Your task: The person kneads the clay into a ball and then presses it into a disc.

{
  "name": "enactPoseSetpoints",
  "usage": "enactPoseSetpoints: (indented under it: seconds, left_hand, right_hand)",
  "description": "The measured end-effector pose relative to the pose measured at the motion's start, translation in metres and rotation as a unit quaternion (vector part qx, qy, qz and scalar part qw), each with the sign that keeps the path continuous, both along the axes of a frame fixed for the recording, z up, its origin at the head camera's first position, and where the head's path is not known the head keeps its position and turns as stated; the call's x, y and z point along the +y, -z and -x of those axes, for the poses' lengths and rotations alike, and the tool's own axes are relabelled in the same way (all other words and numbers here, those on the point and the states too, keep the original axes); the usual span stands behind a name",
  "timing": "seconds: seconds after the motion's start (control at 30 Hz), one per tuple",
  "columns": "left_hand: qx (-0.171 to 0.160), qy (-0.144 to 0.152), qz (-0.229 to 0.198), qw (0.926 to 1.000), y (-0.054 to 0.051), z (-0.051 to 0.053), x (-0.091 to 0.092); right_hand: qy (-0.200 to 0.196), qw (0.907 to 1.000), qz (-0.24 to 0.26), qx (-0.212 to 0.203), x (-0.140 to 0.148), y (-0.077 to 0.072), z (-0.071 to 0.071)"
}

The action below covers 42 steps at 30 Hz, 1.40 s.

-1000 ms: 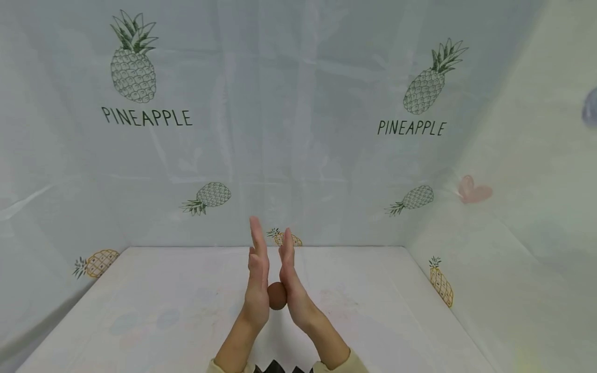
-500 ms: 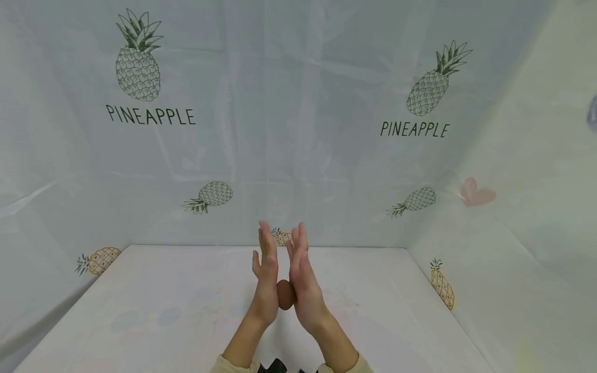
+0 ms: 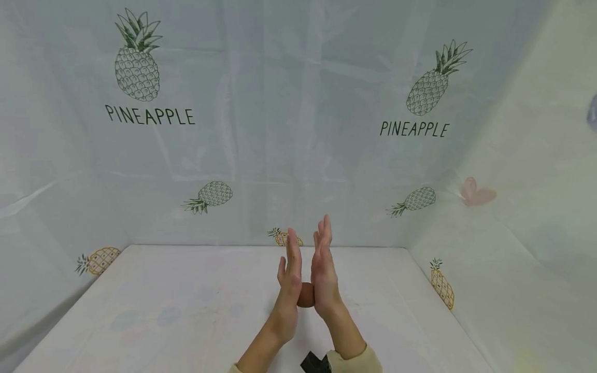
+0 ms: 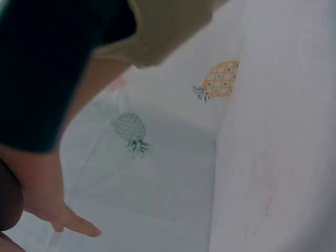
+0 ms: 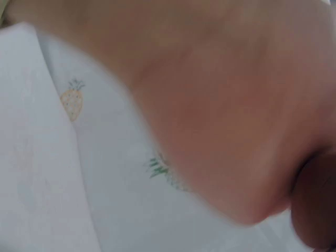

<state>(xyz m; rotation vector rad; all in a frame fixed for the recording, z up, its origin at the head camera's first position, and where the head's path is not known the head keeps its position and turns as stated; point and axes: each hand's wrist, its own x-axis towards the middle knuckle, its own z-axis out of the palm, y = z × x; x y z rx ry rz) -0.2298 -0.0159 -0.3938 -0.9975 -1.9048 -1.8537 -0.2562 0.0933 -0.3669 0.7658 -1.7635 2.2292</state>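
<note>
A small brown ball [image 3: 306,295], which looks like modelling clay, is pressed between my two upright palms above the table. My left hand [image 3: 290,290] lies against its left side, fingers straight and pointing up and forward. From the right, my right hand [image 3: 325,280] presses it with the palm, its fingers also straight. Part of the ball [image 4: 8,202] shows dark at the edge of the left wrist view. In the right wrist view the ball [image 5: 317,202] touches the palm at the lower right, partly cut off by the frame.
Below the hands is a white table top [image 3: 186,290] with faint coloured stains. A pale curtain [image 3: 289,129] printed with pineapples hangs at the back, and another sheet [image 3: 527,233] closes the right side. A black strap piece [image 3: 315,362] sits by the right sleeve.
Both hands have shifted to the right with the ball between them. They slid against each other, the left hand ahead and then the right. The ball's outline went from round to egg-like to blunter.
</note>
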Motion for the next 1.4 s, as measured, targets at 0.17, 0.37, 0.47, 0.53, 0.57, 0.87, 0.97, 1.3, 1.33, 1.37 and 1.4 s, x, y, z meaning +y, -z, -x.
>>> enactPoseSetpoints:
  seconds: [0.17, 0.37, 0.47, 0.53, 0.57, 0.87, 0.97, 1.3, 1.33, 1.37, 1.4]
  left_hand:
    - [0.025, 0.002, -0.016, 0.9996, -0.006, -0.001, -0.008]
    - [0.028, -0.04, -0.034, 0.9982, -0.015, 0.005, -0.025]
    - [0.018, -0.06, -0.035, 0.9974, -0.017, 0.009, -0.032]
    - [0.016, -0.078, -0.028, 0.9964, -0.017, 0.013, -0.035]
    - [0.016, -0.087, -0.024, 0.9958, -0.016, 0.015, -0.037]
    - [0.029, -0.159, 0.038, 0.9861, -0.002, 0.024, -0.03]
    - [0.041, -0.152, 0.062, 0.9856, 0.003, 0.021, -0.019]
    - [0.029, -0.004, 0.029, 0.9991, 0.006, 0.001, 0.008]
    - [0.032, 0.008, 0.024, 0.9992, 0.005, 0.0, 0.008]
    - [0.038, 0.015, 0.021, 0.999, 0.004, -0.002, 0.008]
    - [0.044, 0.018, 0.018, 0.9987, 0.002, -0.003, 0.008]
  right_hand:
    - [-0.036, 0.9979, -0.052, -0.01, -0.006, 0.006, 0.002]
    - [-0.121, 0.9862, -0.103, -0.045, -0.021, 0.005, -0.012]
    - [-0.146, 0.9837, -0.085, -0.062, -0.025, 0.001, -0.02]
    - [-0.153, 0.9837, -0.065, -0.069, -0.027, -0.003, -0.024]
    - [-0.153, 0.9841, -0.058, -0.07, -0.027, -0.005, -0.026]
    - [-0.117, 0.9916, -0.028, -0.047, -0.016, -0.015, -0.032]
    - [-0.1, 0.9945, -0.018, -0.027, -0.009, -0.017, -0.028]
    - [-0.009, 0.9999, -0.009, 0.002, 0.013, -0.013, -0.006]
    - [-0.007, 1.0, -0.007, -0.002, 0.014, -0.012, -0.004]
    - [-0.007, 0.9999, -0.006, -0.006, 0.014, -0.01, -0.002]
    - [-0.011, 0.9999, -0.005, -0.012, 0.014, -0.008, 0.0]
